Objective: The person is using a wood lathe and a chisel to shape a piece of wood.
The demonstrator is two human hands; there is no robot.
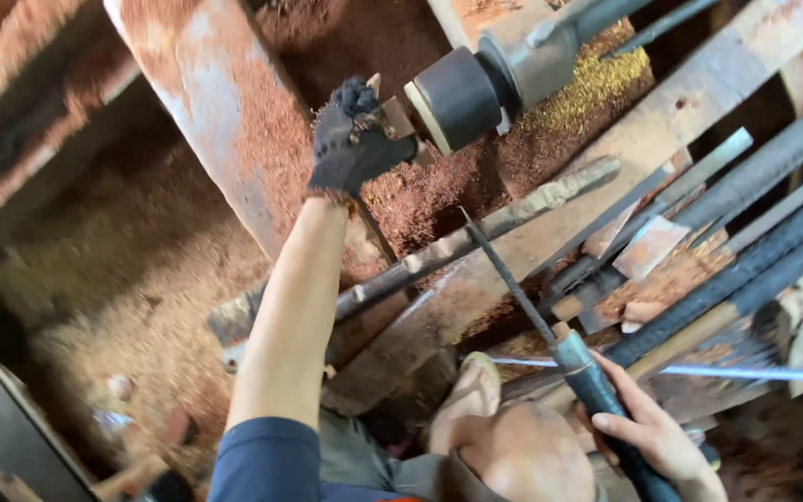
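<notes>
I see no packages, labels or signs anywhere in this view; everything is bare wood, metal and reddish sawdust.

My left hand [353,139], in a worn dark fingerless glove, reaches up at arm's length and pinches a small pale wooden piece [392,110] between fingers and thumb, just beside the face of the black cylindrical lathe chuck [457,98] with its pale front disc. I cannot tell whether the piece touches the chuck. The chuck sits at the end of a grey metal spindle housing [536,56] near the top of the view.

My right hand [648,432] is bare and wrapped around the dark taped handle of a long thin metal turning tool [522,297], whose slim blade points up and to the left, toward the chuck, its tip well short of it.

A long rusty metal tool-rest bar [476,232] runs diagonally between the two hands. Dark metal rods [755,251] lie on the wooden bench [662,130] at right. Red-brown sawdust [141,270] covers the floor below.
</notes>
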